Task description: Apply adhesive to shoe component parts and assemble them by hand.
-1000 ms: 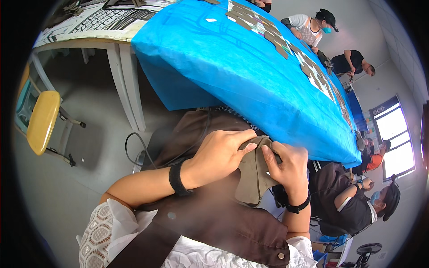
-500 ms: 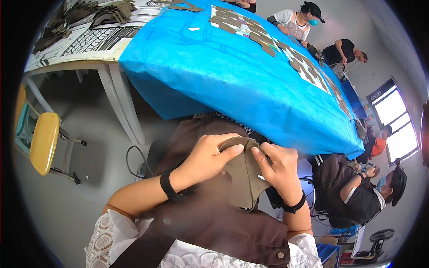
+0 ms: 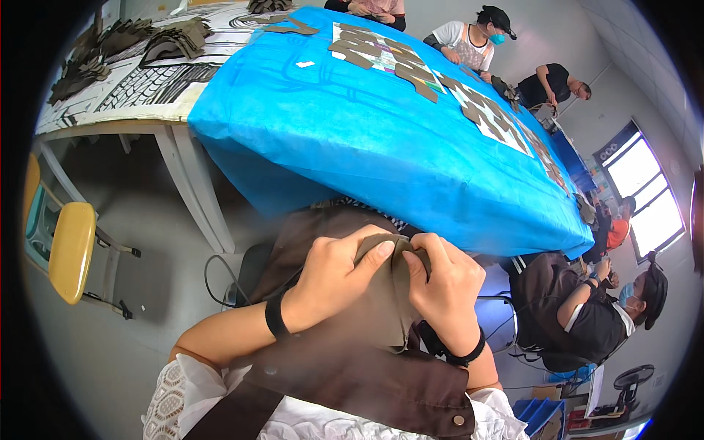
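An olive-brown fabric piece (image 3: 383, 299) with a seam running down it hangs over my lap, between my two hands. My left hand (image 3: 331, 270) pinches its upper left edge, thumb on the front face and fingers behind. Close beside it, my right hand (image 3: 446, 287) is closed on the upper right edge, the bent thumb pressing near the seam. Part of the piece is hidden behind my right hand. A dark brown apron (image 3: 352, 389) lies beneath it.
Beyond my hands stands a table with a blue cover (image 3: 367, 139), holding rows of brown cut pieces (image 3: 418, 77). Fabric stacks (image 3: 176, 40) lie on the far-left table. A yellow-seated chair (image 3: 72, 253) is at left. A seated co-worker (image 3: 587, 315) is at right; others work farther off.
My right hand has turned inward and its thumb has bent nearer the seam. The piece's right side is now more covered, and a small white patch there no longer shows. My left hand keeps its pinch.
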Demonstrator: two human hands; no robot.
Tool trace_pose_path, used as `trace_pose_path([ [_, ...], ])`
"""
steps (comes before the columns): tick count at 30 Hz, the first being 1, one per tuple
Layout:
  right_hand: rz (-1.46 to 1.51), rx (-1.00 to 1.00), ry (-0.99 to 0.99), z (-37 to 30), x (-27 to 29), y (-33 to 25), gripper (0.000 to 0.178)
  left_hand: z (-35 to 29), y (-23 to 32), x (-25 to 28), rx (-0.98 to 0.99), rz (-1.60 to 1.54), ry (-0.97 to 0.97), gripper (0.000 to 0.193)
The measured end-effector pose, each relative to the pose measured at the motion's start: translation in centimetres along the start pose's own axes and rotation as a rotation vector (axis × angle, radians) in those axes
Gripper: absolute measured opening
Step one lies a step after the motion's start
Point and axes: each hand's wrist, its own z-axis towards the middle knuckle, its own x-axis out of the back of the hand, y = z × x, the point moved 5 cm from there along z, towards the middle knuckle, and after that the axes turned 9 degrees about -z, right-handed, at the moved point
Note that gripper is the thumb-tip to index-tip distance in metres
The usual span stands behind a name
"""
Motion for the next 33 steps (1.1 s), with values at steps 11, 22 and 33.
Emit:
trace_pose_path([
  [11, 0.110, 0.121, 0.048, -0.6, 0.2, -1.1, 0.012, 0.0, -0.2, 0.2, -0.140, 0.089, 0.068, 0.014],
  [22, 0.068, 0.238, 0.012, -1.4, -0.8, -2.0, 0.017, 0.1, -3.3, 0.3, 0.200, 0.052, -0.017, 0.013],
  [33, 0.056, 0.251, -0.132, -1.7, -1.5, -1.8, 0.014, 0.1, -6.2, -0.3, 0.395, -0.057, -0.052, 0.014],
])
